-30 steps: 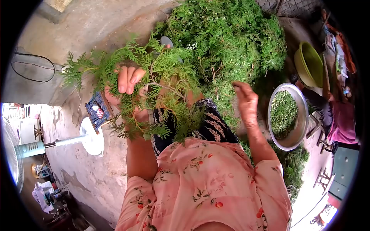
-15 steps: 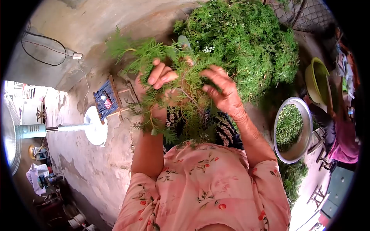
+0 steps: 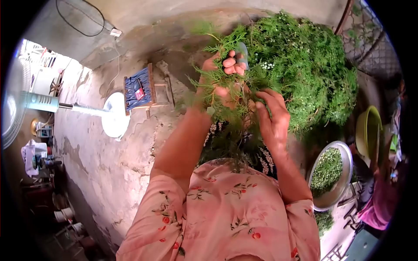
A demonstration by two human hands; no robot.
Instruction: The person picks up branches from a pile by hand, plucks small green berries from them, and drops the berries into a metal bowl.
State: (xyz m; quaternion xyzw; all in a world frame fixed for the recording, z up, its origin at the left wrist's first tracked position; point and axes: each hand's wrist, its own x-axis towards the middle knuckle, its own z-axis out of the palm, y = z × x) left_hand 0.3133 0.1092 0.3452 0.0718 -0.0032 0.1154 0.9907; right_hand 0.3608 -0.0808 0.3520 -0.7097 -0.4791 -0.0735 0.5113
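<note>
My left hand (image 3: 226, 69) is closed around a leafy evergreen branch (image 3: 237, 115) with flat, scaly sprays, held upright above my lap. My right hand (image 3: 275, 119) is at the right side of that branch, thumb and fingers drawn together at its twigs. Whatever lies between those fingertips is too small to make out. Beyond my hands rises a big heap of similar cut branches (image 3: 309, 69), dotted with pale green cones. At lower right a metal basin (image 3: 347, 163) holds a mass of small green cones (image 3: 327, 169).
A yellow-green tub (image 3: 368, 130) stands beyond the basin, and a person in purple clothing (image 3: 379, 200) is at the far right. To the left are a low stool (image 3: 141, 89) with a blue woven seat and a standing fan (image 3: 43, 102). A wall (image 3: 174, 17) runs behind.
The view has shifted, so the surroundings sit differently. My right hand has gone from spread fingers beside the branch to fingers drawn together at its twigs. My left hand still grips the branch.
</note>
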